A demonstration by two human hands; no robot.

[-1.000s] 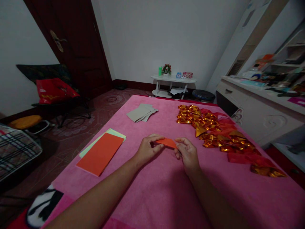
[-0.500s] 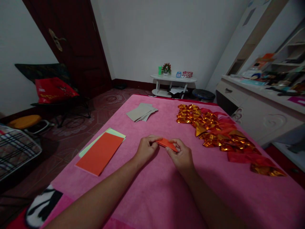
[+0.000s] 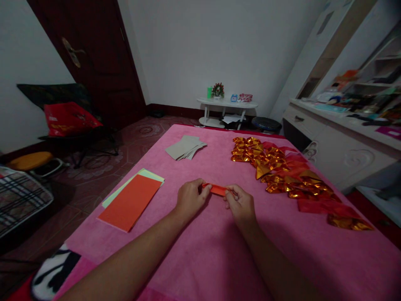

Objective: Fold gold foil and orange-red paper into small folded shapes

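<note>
A narrow folded orange paper [image 3: 218, 190] is stretched between my two hands over the pink cloth. My left hand [image 3: 191, 196] pinches its left end between thumb and fingers. At the other end, my right hand [image 3: 240, 201] grips it the same way, with the fingertips partly hiding the paper. To the left lies a stack of flat orange paper sheets [image 3: 131, 203], with pale green and yellow sheets [image 3: 123, 189] showing from under it. Beyond my hands rests a fanned pile of grey paper pieces [image 3: 184, 148].
Shiny gold foil folded pieces [image 3: 275, 167] with red parts cover the right side of the pink-covered table [image 3: 194, 259]. A cluttered white dresser [image 3: 341, 138] stands at the right. Behind is a small white side table [image 3: 227, 102]; a chair with a red bag [image 3: 70, 119] sits left.
The folded orange paper has turned from slanting to nearly level, and its broad face shows more. My right hand's fingers have shifted to its right end.
</note>
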